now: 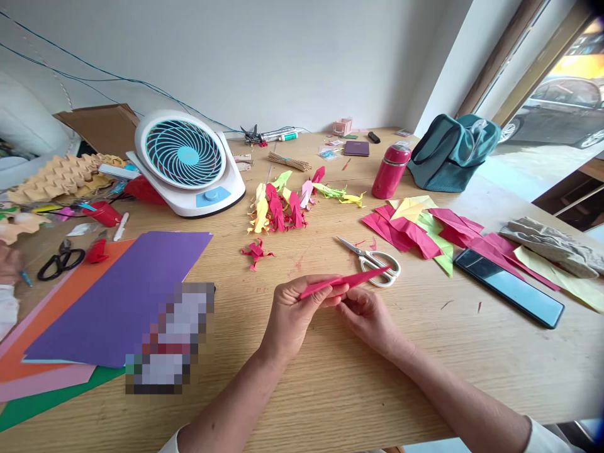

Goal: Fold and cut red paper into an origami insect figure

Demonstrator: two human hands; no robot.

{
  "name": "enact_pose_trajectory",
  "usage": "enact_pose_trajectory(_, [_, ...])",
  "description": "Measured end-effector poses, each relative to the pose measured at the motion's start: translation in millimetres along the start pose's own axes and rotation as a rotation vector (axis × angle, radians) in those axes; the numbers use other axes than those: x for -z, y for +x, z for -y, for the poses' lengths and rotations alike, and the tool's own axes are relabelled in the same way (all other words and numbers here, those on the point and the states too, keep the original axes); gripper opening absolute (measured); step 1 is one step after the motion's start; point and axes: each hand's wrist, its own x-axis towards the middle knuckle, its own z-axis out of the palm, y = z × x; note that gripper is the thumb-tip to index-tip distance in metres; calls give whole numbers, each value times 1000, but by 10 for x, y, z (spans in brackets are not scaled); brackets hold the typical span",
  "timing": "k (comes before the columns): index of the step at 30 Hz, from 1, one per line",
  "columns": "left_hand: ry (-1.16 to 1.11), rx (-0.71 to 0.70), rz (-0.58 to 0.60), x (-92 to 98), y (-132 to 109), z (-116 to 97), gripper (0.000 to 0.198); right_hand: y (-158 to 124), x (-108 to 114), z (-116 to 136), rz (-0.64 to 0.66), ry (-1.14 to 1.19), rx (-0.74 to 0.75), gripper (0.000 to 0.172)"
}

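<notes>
From where I stand, the wooden bench (283,390) carries a white fan (189,155) at the back left, a teal bag (446,157) at the back right and a purple sheet (117,302) at the left. In the middle, the left hand (292,308) has its grip clasped on a folded red paper (363,275), raised above the bench. The right hand (370,314) is curled just beneath the paper; whether its grip grasps it, I cannot tell. White-handled scissors (362,253) lie just beyond, and a small red folded figure (256,251) rests farther left
</notes>
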Motion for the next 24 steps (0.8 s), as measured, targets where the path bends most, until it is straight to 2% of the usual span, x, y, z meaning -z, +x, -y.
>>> enact_pose_trajectory(3, [309,-240,51,7,-23,-25,18,35,111,5,-72,-12,36,16])
enact_pose_trajectory(6, [547,-472,59,33,-30,-39,29,45,279,81,-276,-37,90,20])
enact_pose_trajectory(9, [654,-593,57,66,-22,-29,34,14,416,210,-496,-9,183,15])
enact_pose_trajectory(11, [704,-636,73,83,-15,-19,34,-18,459,298,-560,-55,302,13])
enact_pose_trajectory(12, [726,-650,90,88,-12,-14,35,-32,467,336,-533,-106,380,13])
enact_pose_trajectory(14, [763,-671,130,93,-10,-6,36,-51,465,394,-391,-257,494,15])
enact_pose_trajectory(17, [810,-678,180,93,-17,4,37,-53,452,433,-210,-455,566,20])
enact_pose_trajectory(24, [958,-734,251,120,-31,-3,38,-32,473,434,-165,-484,608,18])
